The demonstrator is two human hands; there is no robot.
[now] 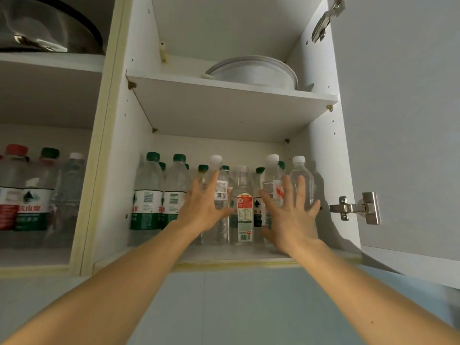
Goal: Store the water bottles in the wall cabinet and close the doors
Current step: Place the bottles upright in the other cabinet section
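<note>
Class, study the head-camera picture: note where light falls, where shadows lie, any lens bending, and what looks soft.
Head view: light comes from the front left, so the right hand and end bottle cast shadows on the cabinet's right wall; the wide lens bows the shelf and splays the cabinet sides; the left compartment bottles look dim and soft.

The cabinet's bottom shelf (224,255) carries upright water bottles (159,195); the upper shelf (224,100) holds a white dish (254,73).

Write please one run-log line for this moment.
left hand: open, fingers spread | right hand: open | clear plastic water bottles: upright on lower shelf | white cabinet door: open
</note>
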